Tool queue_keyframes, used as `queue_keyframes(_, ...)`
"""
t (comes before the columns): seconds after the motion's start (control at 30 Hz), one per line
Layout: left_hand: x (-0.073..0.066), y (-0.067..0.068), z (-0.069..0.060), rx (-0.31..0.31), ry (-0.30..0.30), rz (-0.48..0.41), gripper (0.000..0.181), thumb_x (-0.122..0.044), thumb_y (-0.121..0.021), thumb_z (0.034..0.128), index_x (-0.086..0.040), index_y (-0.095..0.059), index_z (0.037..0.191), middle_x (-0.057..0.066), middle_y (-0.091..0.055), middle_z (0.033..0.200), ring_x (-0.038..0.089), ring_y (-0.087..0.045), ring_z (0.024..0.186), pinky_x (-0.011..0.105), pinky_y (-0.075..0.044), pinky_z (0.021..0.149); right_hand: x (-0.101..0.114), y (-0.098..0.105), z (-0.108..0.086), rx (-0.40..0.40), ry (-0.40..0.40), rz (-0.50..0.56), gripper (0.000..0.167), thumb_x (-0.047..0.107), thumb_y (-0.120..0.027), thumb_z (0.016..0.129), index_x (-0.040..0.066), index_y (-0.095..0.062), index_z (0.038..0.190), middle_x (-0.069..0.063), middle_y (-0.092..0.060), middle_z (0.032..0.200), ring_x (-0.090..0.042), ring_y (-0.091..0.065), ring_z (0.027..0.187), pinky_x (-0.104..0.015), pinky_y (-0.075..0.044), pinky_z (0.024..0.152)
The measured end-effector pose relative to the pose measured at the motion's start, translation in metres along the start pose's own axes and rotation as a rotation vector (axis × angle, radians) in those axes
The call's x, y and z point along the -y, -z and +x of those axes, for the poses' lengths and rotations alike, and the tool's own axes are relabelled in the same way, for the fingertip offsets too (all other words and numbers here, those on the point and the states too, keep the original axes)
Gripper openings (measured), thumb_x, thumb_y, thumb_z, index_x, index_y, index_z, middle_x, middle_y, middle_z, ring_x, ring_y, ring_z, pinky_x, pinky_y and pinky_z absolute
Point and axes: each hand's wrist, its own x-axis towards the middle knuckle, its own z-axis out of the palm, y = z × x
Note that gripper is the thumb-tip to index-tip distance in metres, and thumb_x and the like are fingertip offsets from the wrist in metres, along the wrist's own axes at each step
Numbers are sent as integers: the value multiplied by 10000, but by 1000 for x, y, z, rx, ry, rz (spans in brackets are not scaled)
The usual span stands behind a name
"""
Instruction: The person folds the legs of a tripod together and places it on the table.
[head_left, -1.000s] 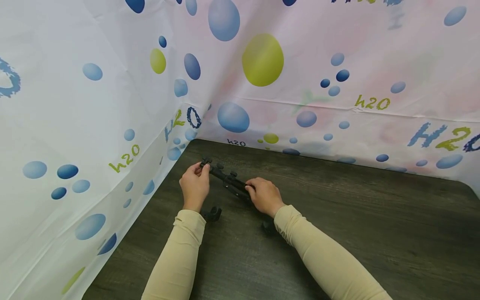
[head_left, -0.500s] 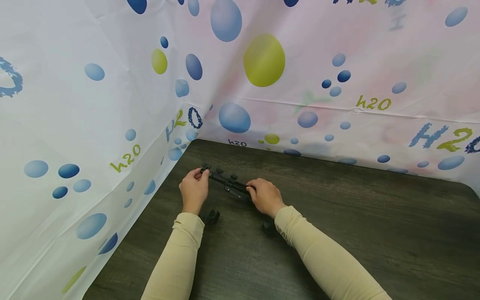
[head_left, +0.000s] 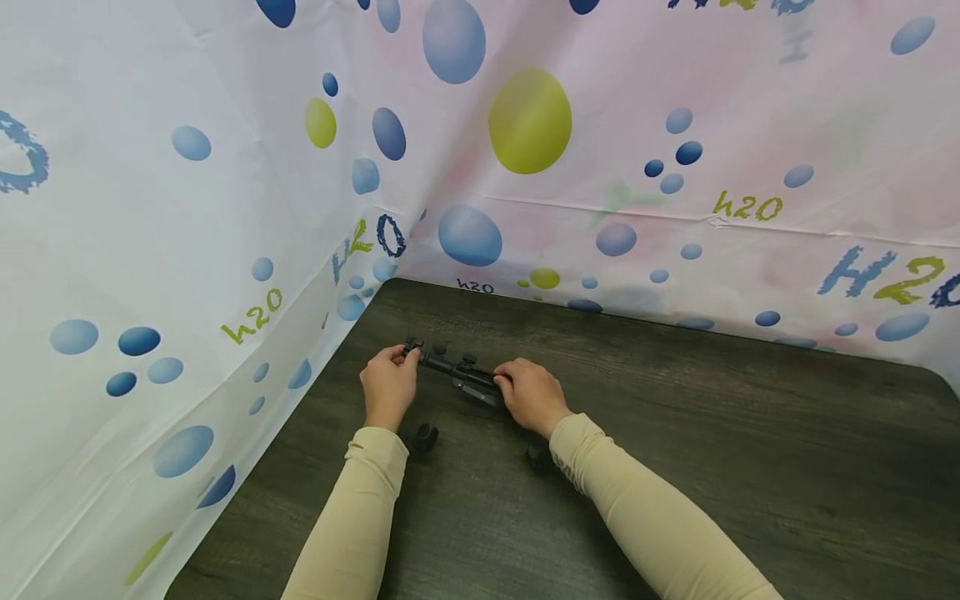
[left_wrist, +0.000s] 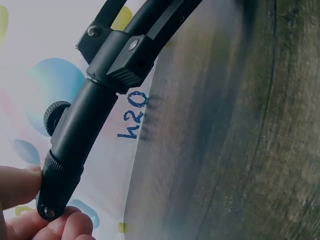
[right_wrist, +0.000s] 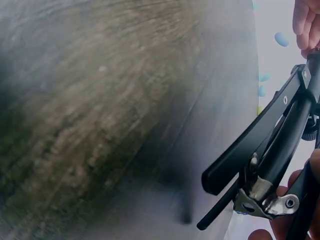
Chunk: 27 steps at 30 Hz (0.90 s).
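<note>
A slim black folding stand (head_left: 450,367), like a small folded tripod, is held above the table between both hands. Its jointed end, with a rivet and a ribbed collar, is pinched by my left hand (head_left: 388,388) between thumb and fingers. The other end, with its folded legs, is gripped by my right hand (head_left: 534,397); that hand hides part of it in the head view. Small knobs stick up along the tube. In the right wrist view, a flat leg (right_wrist: 250,140) angles out from the tube, and a silvery metal hinge (right_wrist: 260,196) shows near my right fingers.
Dark wood-grain table (head_left: 675,467) lies under the hands. A white sheet (head_left: 615,100) with blue and green spots rises along its left and back edges. Small dark wrist-worn pieces (head_left: 422,437) show beside the left sleeve.
The stand's left end has dipped slightly, and the folded legs appear turned a little about the tube. My left hand has come down slightly; my right hand stays nearly in place.
</note>
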Motion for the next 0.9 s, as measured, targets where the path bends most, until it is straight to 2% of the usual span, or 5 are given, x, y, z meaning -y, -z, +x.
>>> queue_keyframes(0.37,2,0,0,31,24,39,421,-244,-635,999,60,-626,1291,256,-660,1188,406,-578,1132,506,-504,903,-1,-1,0,11,-5,-7,172,190,-621,1005,105,-744,1089,-51,-690,1026,-264,-672,943,-473,-543,811)
queue_keyframes(0.63,7,-1,3,51,45,63,424,-257,-630,1003,47,-626,1299,247,-659,1196,420,-518,1188,516,-473,933,-3,-4,2,9,14,-18,166,187,-625,1001,115,-746,1089,-42,-691,1033,-260,-676,951,-480,-546,806)
queue_keyframes(0.9,10,-4,5,76,14,118,415,-219,-622,1008,71,-612,1304,252,-664,1186,430,-531,1180,545,-408,999,-3,-6,3,20,-1,-15,172,194,-617,1008,118,-748,1090,-42,-689,1032,-255,-676,935,-475,-547,801)
